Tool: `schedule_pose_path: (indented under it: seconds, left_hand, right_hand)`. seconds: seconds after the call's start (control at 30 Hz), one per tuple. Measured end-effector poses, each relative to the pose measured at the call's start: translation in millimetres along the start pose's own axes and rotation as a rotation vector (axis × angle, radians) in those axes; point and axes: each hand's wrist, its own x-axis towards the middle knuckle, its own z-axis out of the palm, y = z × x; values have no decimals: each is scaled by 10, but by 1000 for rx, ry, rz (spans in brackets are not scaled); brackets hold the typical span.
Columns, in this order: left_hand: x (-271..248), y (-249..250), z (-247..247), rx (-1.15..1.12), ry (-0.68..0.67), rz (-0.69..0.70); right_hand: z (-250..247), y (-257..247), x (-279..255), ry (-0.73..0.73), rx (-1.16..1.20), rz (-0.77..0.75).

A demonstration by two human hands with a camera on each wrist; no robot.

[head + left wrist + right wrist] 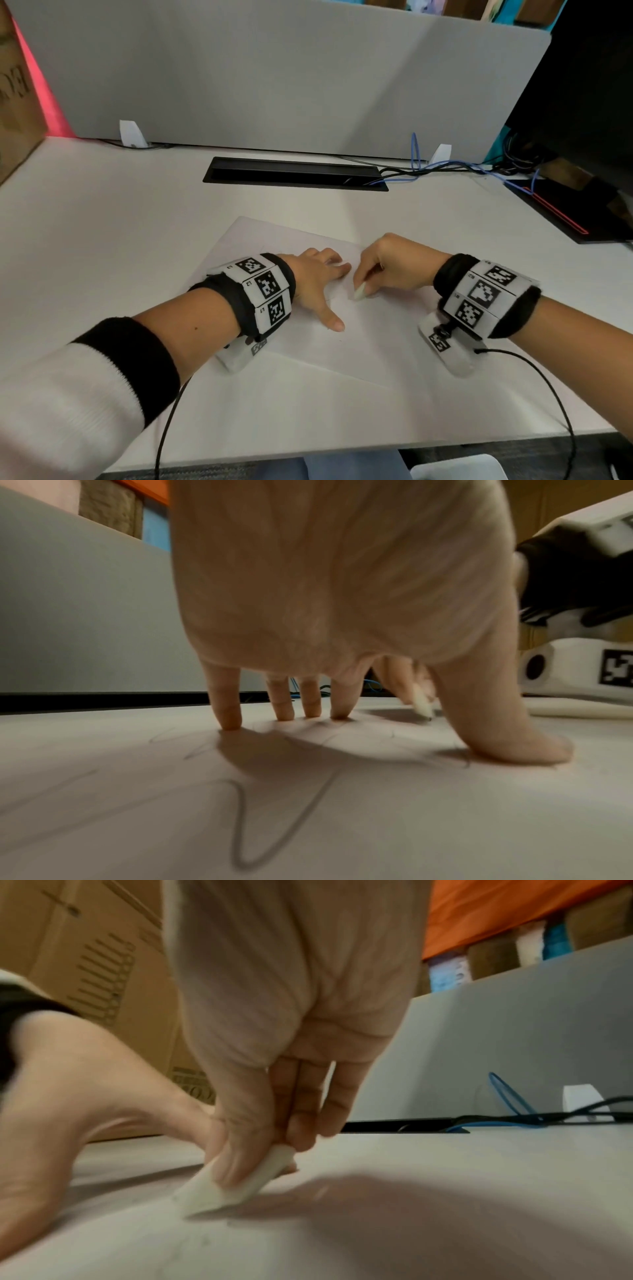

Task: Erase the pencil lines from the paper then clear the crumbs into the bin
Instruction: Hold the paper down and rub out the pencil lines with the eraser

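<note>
A white sheet of paper lies on the desk, with faint pencil lines on it. My left hand presses the sheet flat, fingers spread and straight, fingertips on the paper. My right hand pinches a white eraser between thumb and fingers, its lower end touching the paper just right of the left hand. The right wrist view shows the eraser tilted, its corner on the sheet, with tiny dark specks in front of it. No bin is in view.
A grey partition stands behind the desk, a black cable slot with blue and black cables in front of it. A cardboard box sits far left, a dark monitor and black pad far right. Wrist cables hang over the front edge.
</note>
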Motion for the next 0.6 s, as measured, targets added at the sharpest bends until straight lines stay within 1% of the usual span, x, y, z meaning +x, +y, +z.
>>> schedule_pose_path:
  seconds: [0.07, 0.13, 0.2, 0.23, 0.27, 0.37, 0.43, 0.6]
  left_hand:
    - [0, 1, 6, -8, -1, 0]
    - [2, -4, 1, -5, -7, -8]
    - [1, 0, -3, -1, -18, -13]
    - [2, 0, -3, 2, -19, -15]
    - [1, 4, -1, 6, -19, -14]
    - [9, 2, 1, 13, -11, -12]
    - [12, -2, 3, 8, -15, -14]
    - [38, -26, 5, -3, -26, -26]
  right_hand:
    - [6, -12, 69, 4, -62, -17]
    - [22, 17, 24, -55, -178, -24]
    - [36, 53, -92, -133, -219, -12]
    - [32, 63, -128, -147, -219, -9]
    - [23, 62, -137, -134, -213, -5]
    - [-19, 37, -21, 19, -196, 21]
    - [-4, 15, 33, 43, -220, 28]
    - [57, 85, -181, -115, -300, 6]
